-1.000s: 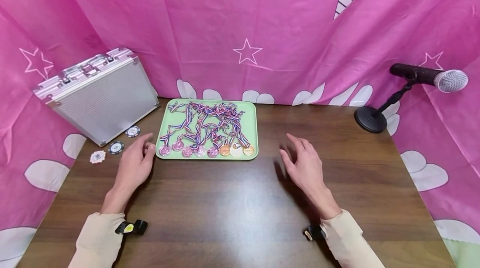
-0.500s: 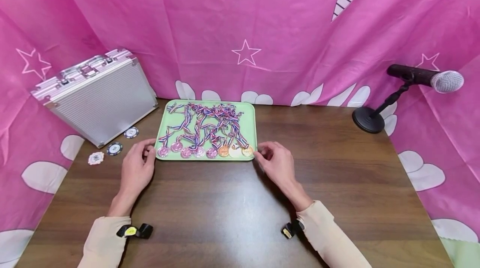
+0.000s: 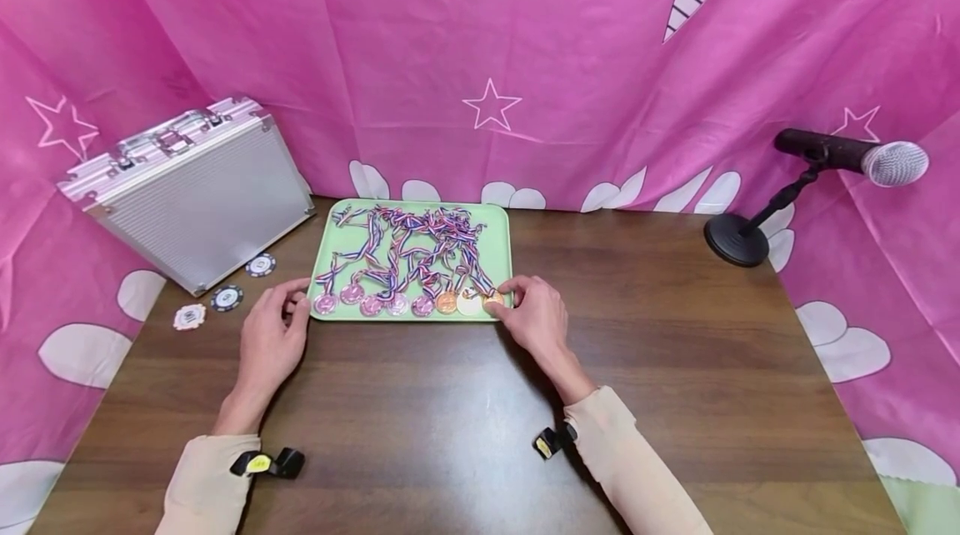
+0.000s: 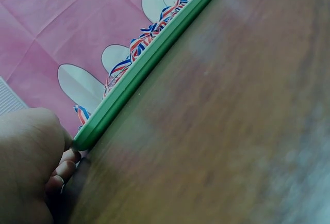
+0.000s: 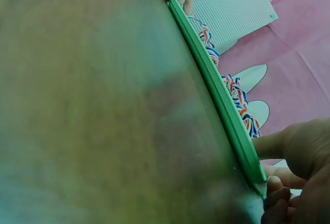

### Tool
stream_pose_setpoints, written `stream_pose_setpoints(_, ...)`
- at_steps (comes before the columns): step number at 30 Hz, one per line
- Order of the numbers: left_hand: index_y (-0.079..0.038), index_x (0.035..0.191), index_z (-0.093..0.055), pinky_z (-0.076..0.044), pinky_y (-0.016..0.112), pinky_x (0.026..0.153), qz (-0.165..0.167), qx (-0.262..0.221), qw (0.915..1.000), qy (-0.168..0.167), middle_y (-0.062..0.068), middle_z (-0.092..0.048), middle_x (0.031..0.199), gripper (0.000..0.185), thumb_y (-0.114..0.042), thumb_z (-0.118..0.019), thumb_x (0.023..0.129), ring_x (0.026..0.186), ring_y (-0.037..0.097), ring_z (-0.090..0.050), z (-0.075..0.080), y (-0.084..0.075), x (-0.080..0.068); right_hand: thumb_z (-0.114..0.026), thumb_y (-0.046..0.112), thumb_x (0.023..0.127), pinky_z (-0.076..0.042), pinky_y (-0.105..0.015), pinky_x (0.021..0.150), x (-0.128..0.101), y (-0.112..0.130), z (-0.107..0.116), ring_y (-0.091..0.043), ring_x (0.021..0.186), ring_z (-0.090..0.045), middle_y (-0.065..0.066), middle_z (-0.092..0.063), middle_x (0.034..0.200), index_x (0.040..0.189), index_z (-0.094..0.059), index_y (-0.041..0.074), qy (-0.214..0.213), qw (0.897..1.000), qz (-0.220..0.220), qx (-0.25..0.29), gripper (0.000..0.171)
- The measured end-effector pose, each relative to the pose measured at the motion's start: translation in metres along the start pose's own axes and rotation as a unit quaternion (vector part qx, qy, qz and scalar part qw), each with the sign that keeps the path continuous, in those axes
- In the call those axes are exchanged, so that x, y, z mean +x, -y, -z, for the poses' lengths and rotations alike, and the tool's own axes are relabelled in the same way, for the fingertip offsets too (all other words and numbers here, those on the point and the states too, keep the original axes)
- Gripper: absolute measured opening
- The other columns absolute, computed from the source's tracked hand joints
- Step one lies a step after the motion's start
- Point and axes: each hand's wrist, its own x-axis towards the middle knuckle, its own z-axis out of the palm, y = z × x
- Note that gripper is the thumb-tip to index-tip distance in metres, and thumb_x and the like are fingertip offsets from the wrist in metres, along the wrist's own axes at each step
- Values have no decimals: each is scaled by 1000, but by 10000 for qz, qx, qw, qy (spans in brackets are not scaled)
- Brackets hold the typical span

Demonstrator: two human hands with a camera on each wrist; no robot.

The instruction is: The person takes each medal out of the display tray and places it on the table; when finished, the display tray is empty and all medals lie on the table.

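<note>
In the head view a light green tray [image 3: 408, 316] lies on the table, holding several medals on red, white and blue striped ribbons [image 3: 431, 227]. Pink and silvery medals line its front side, with orange-gold ones such as this medal [image 3: 447, 302] towards the right. My left hand [image 3: 272, 337] grips the tray's front left corner, its thumb against the rim and fingers tucked low in the left wrist view. At the front right corner my right hand [image 3: 536, 320] holds the rim, thumb reaching over it and partly covering the rightmost medal. The right wrist view shows its other fingers curled outside the corner.
A silver metal case [image 3: 206, 197] stands at the back left. Beside it lie a white poker chip [image 3: 190, 317] and two dark-edged poker chips [image 3: 227, 297]. A microphone [image 3: 847, 153] on a black stand [image 3: 738, 239] is at the back right. Pink cloth [image 3: 420, 102] hangs behind the brown table [image 3: 660, 335].
My right hand has come left from bare table to the tray's front right corner, its thumb now over the rim. My left hand has closed in on the left corner. The tray has barely moved.
</note>
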Motion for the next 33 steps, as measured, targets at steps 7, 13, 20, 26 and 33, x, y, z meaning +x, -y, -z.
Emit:
stream_pose_setpoints(7, 0, 137, -72, -37, 32, 81, 66, -21, 10000, 27, 16, -67, 106, 31, -6, -61, 109, 92, 23, -55, -3, -1, 0, -99, 27, 80, -47, -38, 72, 4, -7, -4, -14, 77, -58, 6, -62, 91, 96, -77, 22, -12, 9981, 516, 327, 27)
stream_pose_setpoints(13, 0, 136, -73, -37, 34, 82, 138, -38, 9999, -67, 16, -67, 106, 31, -6, -62, 108, 93, 23, -55, -2, 0, -2, -86, 12, 94, -53, -31, 68, 1, 11, 23, -10, 69, -65, 6, -72, 83, 98, -74, 16, 353, 9901, 975, 948, 14)
stream_pose_setpoints(20, 0, 136, -73, -36, 36, 81, 135, 0, 9999, -60, 17, -67, 106, 31, -7, -61, 108, 93, 26, -56, -4, -2, -2, -85, 4, 95, -60, -30, 59, 6, 41, 68, -21, 67, -73, -6, -78, 80, 101, -80, 0, 927, 9647, -125, 2461, 8)
stream_pose_setpoints(26, 0, 134, -74, -37, 36, 80, 94, -37, 9999, -107, 16, -67, 105, 30, -6, -62, 107, 91, 24, -55, -5, -3, 0, -79, -4, 97, -62, -29, 60, 20, 70, 114, -14, 65, -73, -5, -78, 82, 111, -76, -10, 1097, 9102, -271, 3983, 16)
stream_pose_setpoints(33, -1, 134, -74, -37, 32, 79, 128, -13, 9998, -141, 15, -67, 104, 30, -6, -61, 108, 89, 18, -52, -3, -3, -1, -75, -8, 97, -63, -30, 61, 29, 107, 171, -15, 64, -75, -6, -80, 82, 110, -77, -9, 379, 8871, 441, 4579, 13)
